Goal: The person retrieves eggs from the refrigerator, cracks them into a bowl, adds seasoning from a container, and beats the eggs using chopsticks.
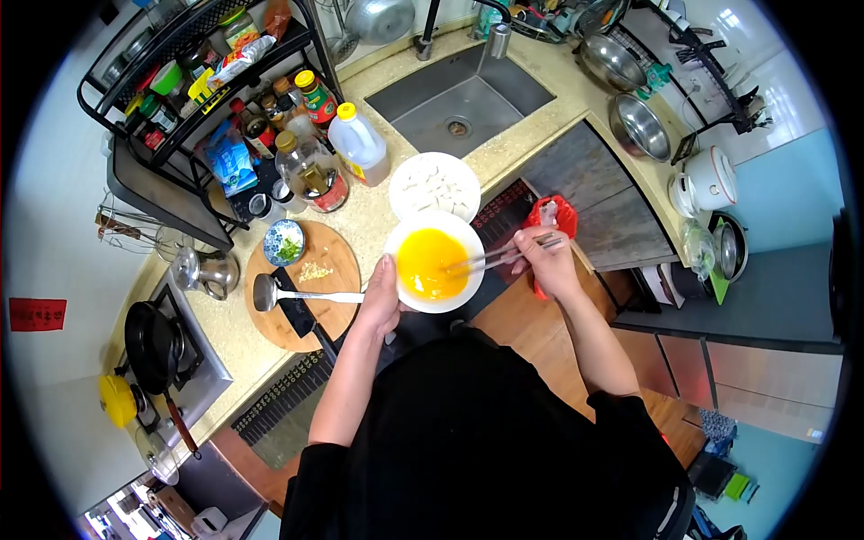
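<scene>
My left hand (381,297) grips the left side of a white bowl (439,305). Beaten egg (426,256), bright yellow, lies in the bowl. A pair of chopsticks (493,259) is pinched in my right hand (547,261), their tips dipping into the egg. Just behind the bowl, a white plate (401,175) carries pale cut pieces, probably tofu. Left of my left hand is a round wooden cutting board (335,252) with chopped garlic-like bits (315,271), a ladle (310,295), a dark knife (297,315) and a small patterned bowl (271,244) of chopped greens.
A sink (414,112) is set into the counter ahead. Bottles, including a white jug (358,148), crowd beside a black rack (171,148). A black frying pan (148,346) sits on the stove at left. Metal bowls (639,128) stand at right, above a red bag (560,216).
</scene>
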